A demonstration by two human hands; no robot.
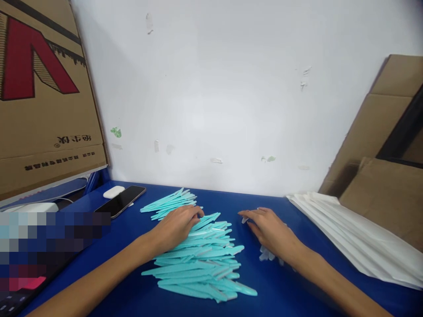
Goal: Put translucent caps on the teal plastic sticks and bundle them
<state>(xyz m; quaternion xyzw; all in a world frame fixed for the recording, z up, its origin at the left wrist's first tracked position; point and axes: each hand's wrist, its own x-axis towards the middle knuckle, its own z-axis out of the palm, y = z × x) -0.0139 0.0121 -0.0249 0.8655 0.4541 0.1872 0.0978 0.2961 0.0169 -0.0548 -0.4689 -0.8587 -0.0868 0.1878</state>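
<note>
A loose heap of slim turquoise sticks with tapered ends (205,266) lies on the blue table in front of me. Behind it is a smaller bunch of the same turquoise sticks (170,201). My left hand (178,224) rests over the back of the heap, fingers curled; what they pinch, if anything, is hidden. To the right of the heap, my right hand (269,229) holds a small translucent piece (245,219) between thumb and forefinger. Several more small translucent pieces (265,254) lie under that hand, partly covered by it.
A phone (120,201) and a white case (113,191) lie at the back left. White folded sheets (360,237) are stacked on the right, by cardboard (385,198). A large carton (49,123) stands at left. The blue table (228,200) meets a white wall.
</note>
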